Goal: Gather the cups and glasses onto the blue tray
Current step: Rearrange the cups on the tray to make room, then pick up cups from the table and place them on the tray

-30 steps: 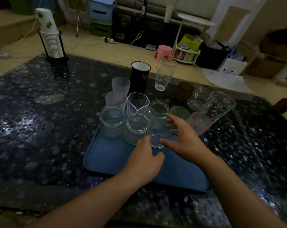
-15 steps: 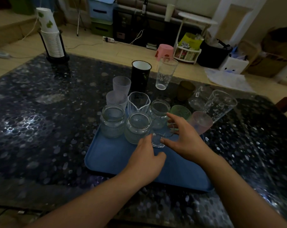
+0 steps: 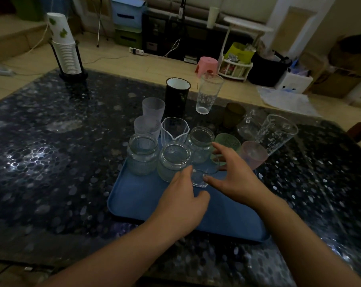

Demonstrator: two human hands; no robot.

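Dim room; dark pebble-patterned counter (image 3: 51, 162) carries the blue tray (image 3: 138, 199). Jars crowd its far end, apparently to leave room. Both hands bracket a small clear glass (image 3: 200, 177) on the tray: left hand (image 3: 181, 206) loosely curled, fingertips touching; right hand (image 3: 235, 179) spread, thumb touching it.

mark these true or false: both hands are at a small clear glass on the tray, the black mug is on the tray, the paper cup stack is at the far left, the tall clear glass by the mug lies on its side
1. Both hands, left hand and right hand, are at a small clear glass on the blue tray: true.
2. The black mug is on the tray: false, it stands on the table beyond it.
3. The paper cup stack is at the far left: true.
4. The tall clear glass lies on its side: false, it stands upright.
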